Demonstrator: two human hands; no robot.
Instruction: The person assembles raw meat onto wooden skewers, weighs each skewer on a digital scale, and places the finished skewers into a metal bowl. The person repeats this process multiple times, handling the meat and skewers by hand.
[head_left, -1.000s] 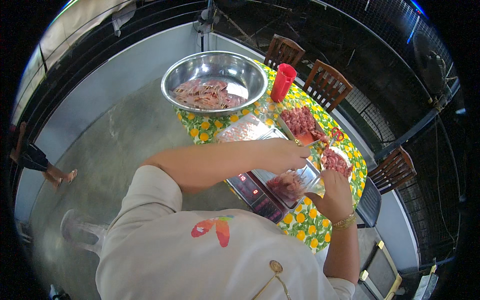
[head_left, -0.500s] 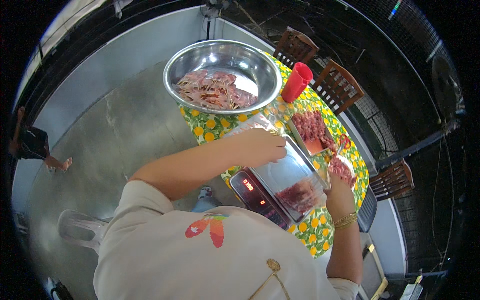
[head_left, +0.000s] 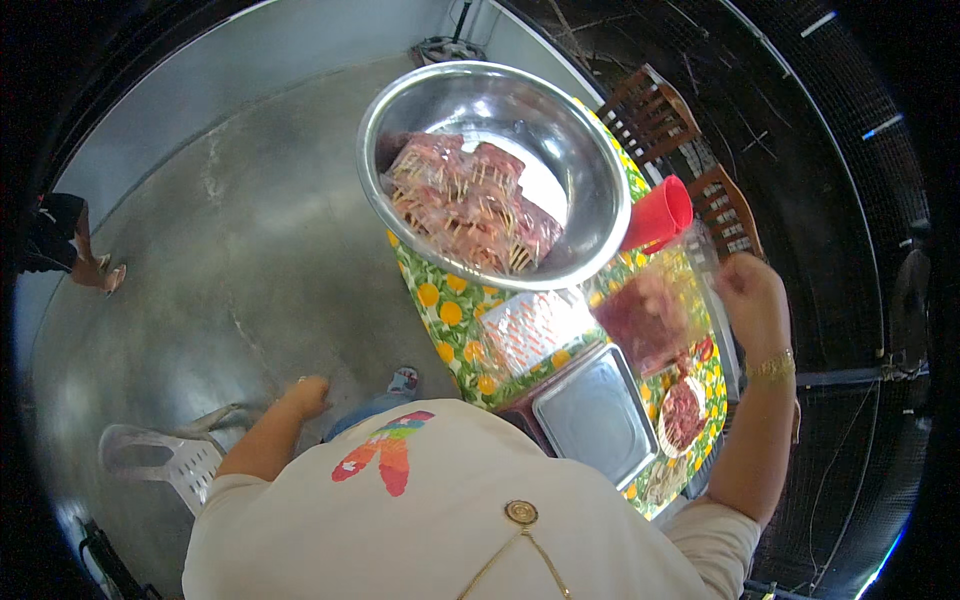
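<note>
A clear bag of red meat (head_left: 648, 318) is held up by its top edge in the right hand (head_left: 750, 298), fingers pinched shut on the plastic, above the table's (head_left: 440, 305) right edge. The left hand (head_left: 305, 395) is hanging off the table's left edge, loosely curled, nothing held. Beneath the bag, a scale tray (head_left: 595, 412) is seen; a steel bowl (head_left: 590, 170) of skewers sits at the far end.

I see my right hand (head_left: 752, 300) lifting a clear meat bag (head_left: 650, 318) just right of the steel bowl (head_left: 590, 170); my left hand (head_left: 305, 395) hangs well left of it.
</note>
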